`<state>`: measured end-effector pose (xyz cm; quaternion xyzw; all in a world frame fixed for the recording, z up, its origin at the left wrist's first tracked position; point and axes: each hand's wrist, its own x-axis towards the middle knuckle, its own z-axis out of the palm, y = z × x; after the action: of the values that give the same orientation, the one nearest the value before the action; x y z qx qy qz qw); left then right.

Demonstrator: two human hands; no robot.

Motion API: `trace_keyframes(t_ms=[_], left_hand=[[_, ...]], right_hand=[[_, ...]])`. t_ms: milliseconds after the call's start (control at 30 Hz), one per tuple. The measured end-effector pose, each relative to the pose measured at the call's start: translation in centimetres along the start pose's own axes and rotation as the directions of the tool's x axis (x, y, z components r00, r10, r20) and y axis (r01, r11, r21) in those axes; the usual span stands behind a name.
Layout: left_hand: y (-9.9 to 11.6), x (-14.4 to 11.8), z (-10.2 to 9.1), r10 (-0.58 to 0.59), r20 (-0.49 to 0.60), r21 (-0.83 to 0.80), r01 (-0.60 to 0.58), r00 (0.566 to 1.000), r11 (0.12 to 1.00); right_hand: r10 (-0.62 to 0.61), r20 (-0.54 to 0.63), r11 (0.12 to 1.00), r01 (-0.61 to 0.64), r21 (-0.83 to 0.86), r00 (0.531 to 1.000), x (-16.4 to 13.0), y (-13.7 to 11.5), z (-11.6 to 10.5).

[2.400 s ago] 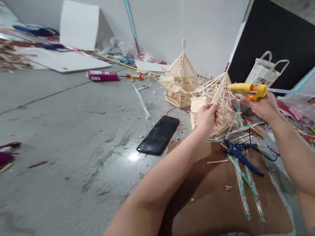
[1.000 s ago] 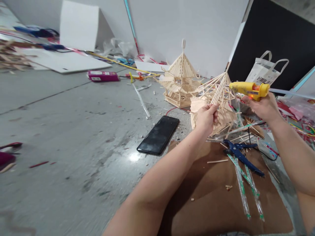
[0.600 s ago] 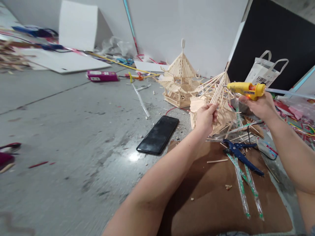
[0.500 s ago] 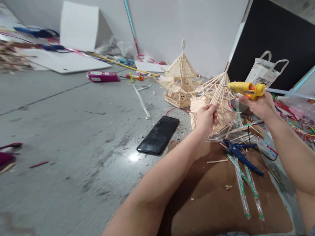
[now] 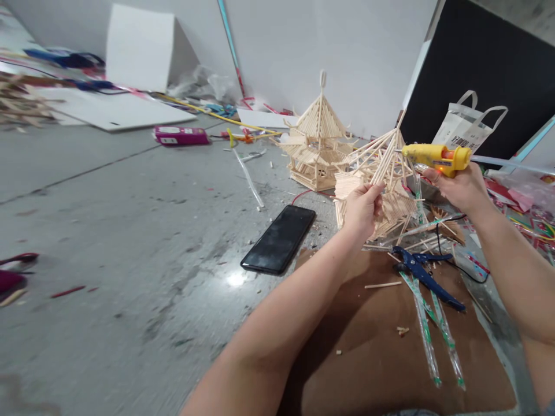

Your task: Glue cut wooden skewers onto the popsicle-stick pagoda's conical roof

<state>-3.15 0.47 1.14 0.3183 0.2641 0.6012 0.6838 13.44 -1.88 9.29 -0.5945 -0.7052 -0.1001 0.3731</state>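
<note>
1. Stick model (image 5: 385, 185) is pinched at its sloping sticks by left hand (image 5: 363, 209), above brown cardboard (image 5: 381, 346).
2. Yellow glue gun (image 5: 436, 157) is gripped by right hand (image 5: 459, 188), fingers curled, nozzle at model's top.

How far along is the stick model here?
Done: one pagoda stands finished on the floor. In hand: left hand grips a second model; right hand aims the glue gun at its roof. Left: roof sticks splay untrimmed; cutters lie unused.
</note>
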Motion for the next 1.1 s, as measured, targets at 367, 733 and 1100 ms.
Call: trace_keyframes(t_ms=[367,733,1100], left_hand=[[0.16,-0.21,0.02,-0.001,-0.008,0.019,0.001,1.000,1.000],[0.26,-0.25,0.06,-0.010,0.001,0.001,0.010,1.000,1.000],[0.28,-0.29,0.11,-0.006,-0.012,-0.001,0.006,1.000,1.000]], right_hand=[[0.025,0.048,0.999,-0.026,0.026,0.999,-0.35,-0.55,-0.39],[-0.004,0.051,0.998,0.001,0.069,0.999,-0.59,-0.63,-0.22],[-0.035,0.056,0.997,0.031,0.069,0.998,-0.61,-0.87,-0.11]])
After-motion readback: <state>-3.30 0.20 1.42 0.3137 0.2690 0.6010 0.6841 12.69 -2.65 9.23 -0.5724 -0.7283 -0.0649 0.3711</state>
